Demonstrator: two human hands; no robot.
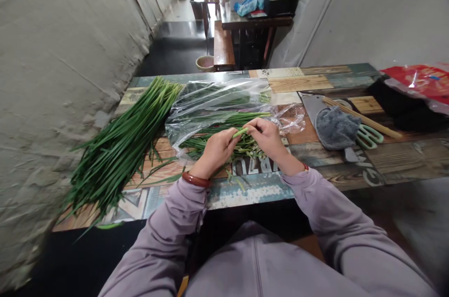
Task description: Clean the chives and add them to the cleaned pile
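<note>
Pinched between both hands is a short pale-green length of chive stalk [240, 133]. My left hand [218, 146] closes round its left end, and the fingertips of my right hand [264, 135] grip the other end. Below and behind the hands, loose chives and trimmings [245, 148] lie on the table. A clear plastic bag [210, 96] with more chives in it spreads just beyond. To the left rests a large heap of long green chives [129, 133], pale ends pointing away from me.
The patterned wooden table [326, 166] carries a grey cloth [336, 128], green-handled scissors [370, 137] and wooden sticks [361, 117] at right. A red package [421, 82] lies on the far right. A wall [70, 54] borders the left side; another table [256, 21] stands beyond.
</note>
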